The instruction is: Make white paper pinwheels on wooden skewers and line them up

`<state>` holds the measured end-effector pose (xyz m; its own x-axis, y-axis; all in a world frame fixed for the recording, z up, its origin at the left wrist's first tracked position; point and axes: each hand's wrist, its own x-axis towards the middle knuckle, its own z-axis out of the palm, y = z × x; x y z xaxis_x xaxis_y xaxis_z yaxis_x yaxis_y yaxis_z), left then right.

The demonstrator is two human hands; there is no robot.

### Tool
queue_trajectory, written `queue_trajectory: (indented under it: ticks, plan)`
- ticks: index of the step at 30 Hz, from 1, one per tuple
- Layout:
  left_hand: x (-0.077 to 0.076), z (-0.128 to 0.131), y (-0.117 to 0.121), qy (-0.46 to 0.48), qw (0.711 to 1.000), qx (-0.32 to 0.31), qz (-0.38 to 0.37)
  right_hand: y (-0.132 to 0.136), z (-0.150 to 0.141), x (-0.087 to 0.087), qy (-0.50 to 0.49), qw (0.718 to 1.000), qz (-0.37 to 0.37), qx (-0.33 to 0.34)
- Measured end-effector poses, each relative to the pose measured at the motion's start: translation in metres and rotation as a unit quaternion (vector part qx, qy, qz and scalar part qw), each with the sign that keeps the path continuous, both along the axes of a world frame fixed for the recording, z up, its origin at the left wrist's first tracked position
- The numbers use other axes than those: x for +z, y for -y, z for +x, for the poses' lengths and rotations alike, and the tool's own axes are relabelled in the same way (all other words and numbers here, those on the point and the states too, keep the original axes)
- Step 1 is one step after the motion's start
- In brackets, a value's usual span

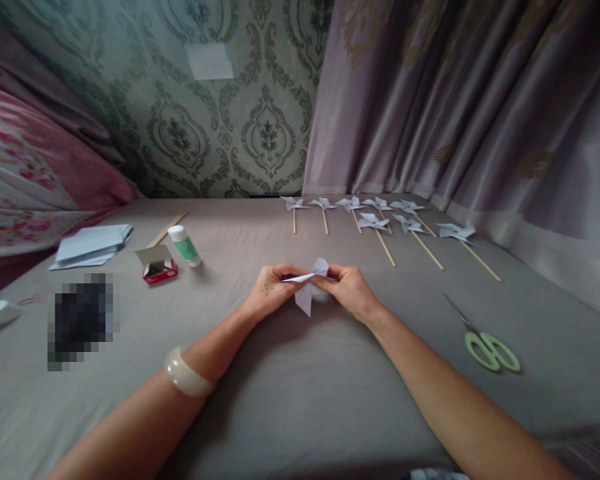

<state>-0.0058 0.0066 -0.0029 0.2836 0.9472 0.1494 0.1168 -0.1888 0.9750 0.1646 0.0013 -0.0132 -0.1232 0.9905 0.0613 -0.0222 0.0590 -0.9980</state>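
Note:
Both my hands meet over the grey cloth surface (300, 400), holding a small folded white paper piece (307, 293). My left hand (270, 290) pinches one pointed flap of the paper from the left; a pale bangle sits on that forearm. My right hand (347, 288) is closed on the paper's right side, with a flap sticking up above the fingers and another hanging below. Beyond my hands, several finished white paper pinwheels on wooden sticks (375, 223) lie in rows.
Green-handled scissors (490, 347) lie at the right. A glue stick (186, 245), a small open red box (156, 265), wooden sticks (166, 230) and a stack of white paper (93, 245) lie at the left. A curtain hangs along the right, patterned wallpaper behind.

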Motion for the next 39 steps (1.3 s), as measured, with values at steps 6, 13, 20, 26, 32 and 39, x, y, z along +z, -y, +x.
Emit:
queue_trajectory:
  ticks: [6, 13, 20, 26, 32, 39]
  plan:
    - [-0.003, -0.001, -0.002, -0.007, 1.0, -0.003, 0.0, -0.001, -0.001, -0.004, 0.003, 1.0, -0.004, -0.004]
    - [-0.006, -0.002, -0.004, -0.015, 1.0, -0.006, -0.003, -0.001, -0.001, -0.006, 0.003, 1.0, 0.0, -0.014]
    - [-0.004, -0.002, -0.003, -0.009, 1.0, -0.012, -0.014, -0.001, -0.003, -0.006, -0.004, 1.0, -0.004, -0.022]
    - [-0.005, -0.002, -0.003, -0.013, 1.0, 0.0, -0.019, 0.0, -0.005, -0.006, -0.001, 1.0, -0.006, -0.027]
    - [-0.001, -0.002, -0.003, 0.032, 0.997, 0.009, -0.067, 0.001, -0.005, -0.003, -0.013, 1.0, -0.01, -0.024]
    - [-0.003, 0.0, -0.007, 0.182, 0.97, 0.018, -0.157, 0.003, -0.004, 0.005, -0.061, 0.996, -0.047, -0.031]
